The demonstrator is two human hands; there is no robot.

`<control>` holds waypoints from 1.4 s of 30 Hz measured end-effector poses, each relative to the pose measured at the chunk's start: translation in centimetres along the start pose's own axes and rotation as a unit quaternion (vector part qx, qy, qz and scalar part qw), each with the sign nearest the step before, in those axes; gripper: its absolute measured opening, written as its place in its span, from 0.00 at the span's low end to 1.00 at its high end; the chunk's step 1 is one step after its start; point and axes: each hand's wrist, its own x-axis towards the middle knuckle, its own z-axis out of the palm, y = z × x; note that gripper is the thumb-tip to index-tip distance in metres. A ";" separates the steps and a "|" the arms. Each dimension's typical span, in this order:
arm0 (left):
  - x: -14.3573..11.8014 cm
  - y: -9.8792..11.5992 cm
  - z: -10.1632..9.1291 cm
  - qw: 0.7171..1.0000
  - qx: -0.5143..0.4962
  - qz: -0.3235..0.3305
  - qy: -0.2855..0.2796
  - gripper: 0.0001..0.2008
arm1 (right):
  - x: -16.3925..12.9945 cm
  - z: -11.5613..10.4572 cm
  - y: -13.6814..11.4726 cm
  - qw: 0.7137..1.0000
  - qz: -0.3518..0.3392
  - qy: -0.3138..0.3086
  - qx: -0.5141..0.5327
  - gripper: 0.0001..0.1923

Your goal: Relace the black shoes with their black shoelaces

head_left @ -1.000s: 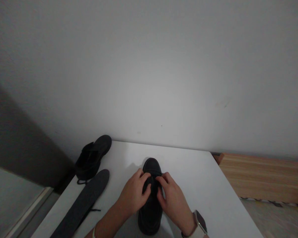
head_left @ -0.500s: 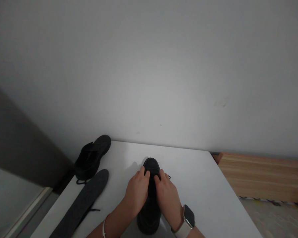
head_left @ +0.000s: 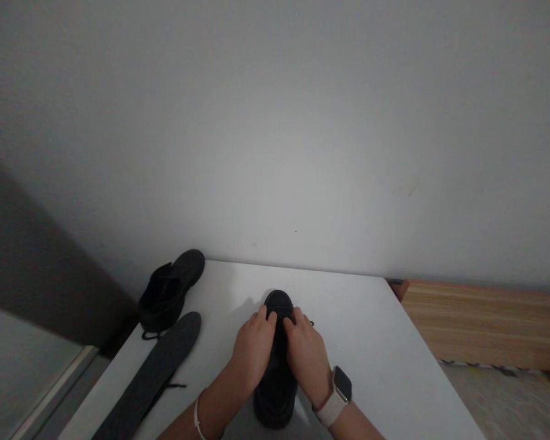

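Head view: one black lace-up shoe (head_left: 275,400), upright on white table (head_left: 362,348), left hand (head_left: 252,345) and right hand (head_left: 309,354) grasping opposite sides near its toe, apparently adjusting it, next move calling for matched finger pressure.

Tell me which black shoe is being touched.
The middle shoe, with the left hand and right hand on it; the other shoe sits at far left, untouched.

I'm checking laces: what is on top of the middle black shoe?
The left hand and right hand are on the middle black shoe. A lace-like bit shows beyond the right hand; what the hands cover is hidden.
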 end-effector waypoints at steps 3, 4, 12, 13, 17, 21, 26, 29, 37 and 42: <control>0.0 0.1 0.0 1.000 -0.019 0.001 0.025 0.17 | -0.1 -0.5 0.0 0.999 -0.007 0.022 0.046 0.16; -0.1 0.2 -0.1 0.999 -0.027 0.004 0.035 0.16 | -0.2 -0.7 0.0 0.997 -0.014 0.032 0.069 0.15; -2.4 0.6 -4.7 0.983 -0.153 0.055 0.090 0.12 | -1.5 -3.9 1.2 0.940 -0.035 0.132 0.314 0.06; -3.0 0.5 -5.7 0.978 -0.177 0.059 0.097 0.12 | -1.7 -4.8 1.4 0.929 -0.034 0.144 0.340 0.06; -5.3 -0.2 -9.8 0.919 -0.332 0.082 0.194 0.10 | -2.1 -9.4 1.7 0.857 -0.064 0.224 0.460 0.05; -6.1 -0.5 -12.0 0.893 -0.378 0.069 0.235 0.07 | -2.4 -13.0 0.6 0.833 -0.119 0.268 0.469 0.10; -4.9 -0.3 -11.3 0.861 -0.459 0.067 0.210 0.05 | -1.9 -12.2 0.0 0.825 -0.107 0.259 0.490 0.07; -3.6 -1.0 -10.1 0.880 -0.432 0.015 0.194 0.06 | -1.1 -9.7 1.5 0.832 0.021 0.217 0.510 0.02; -0.2 -4.4 -5.6 0.969 -0.246 0.007 0.019 0.13 | 0.2 -3.3 5.7 0.925 0.094 -0.029 0.367 0.11; 1.2 -4.6 -2.4 0.972 -0.226 0.041 -0.042 0.14 | 0.1 -1.4 4.7 0.940 0.088 -0.090 0.318 0.09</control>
